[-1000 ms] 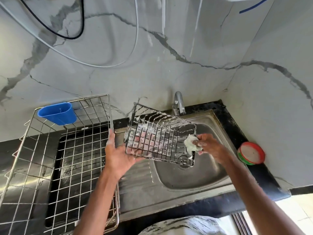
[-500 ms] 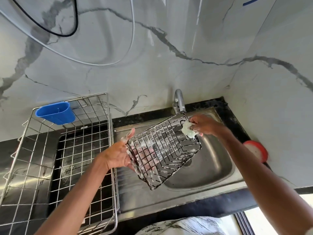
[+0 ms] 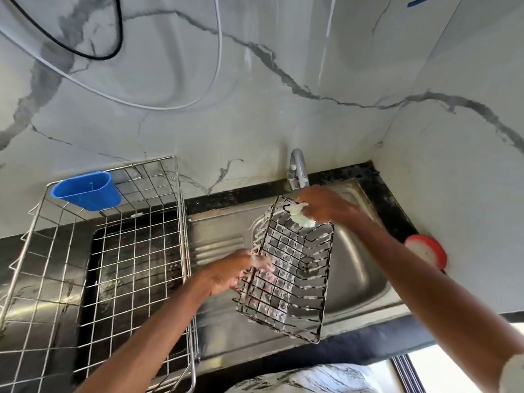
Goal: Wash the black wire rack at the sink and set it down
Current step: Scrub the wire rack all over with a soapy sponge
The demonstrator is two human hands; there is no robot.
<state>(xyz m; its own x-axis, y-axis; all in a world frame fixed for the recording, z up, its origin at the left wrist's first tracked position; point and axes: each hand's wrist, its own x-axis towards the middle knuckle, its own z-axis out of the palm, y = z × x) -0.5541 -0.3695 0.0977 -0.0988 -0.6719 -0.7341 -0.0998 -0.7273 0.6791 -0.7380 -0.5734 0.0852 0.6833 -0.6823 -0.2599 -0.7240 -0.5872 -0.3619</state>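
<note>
The black wire rack [image 3: 292, 268], streaked with white soap suds, hangs tilted above the steel sink [image 3: 360, 273], its long side running from the tap down toward me. My left hand [image 3: 235, 272] grips its left rim, fingers curled through the wires. My right hand [image 3: 323, 204] pinches a soapy white scrubber [image 3: 300, 217] and presses it on the rack's far top edge, just below the tap [image 3: 297, 168].
A large silver wire dish basket [image 3: 93, 265] with a blue plastic cup holder [image 3: 88, 190] stands on the counter at the left. A red-rimmed round soap tub [image 3: 425, 251] sits on the black counter at the right. Marble wall rises close behind.
The rack has turned to stand more upright and lengthwise. My right hand moved the scrubber up to the far top edge; my left hand shifted lower along the left rim.
</note>
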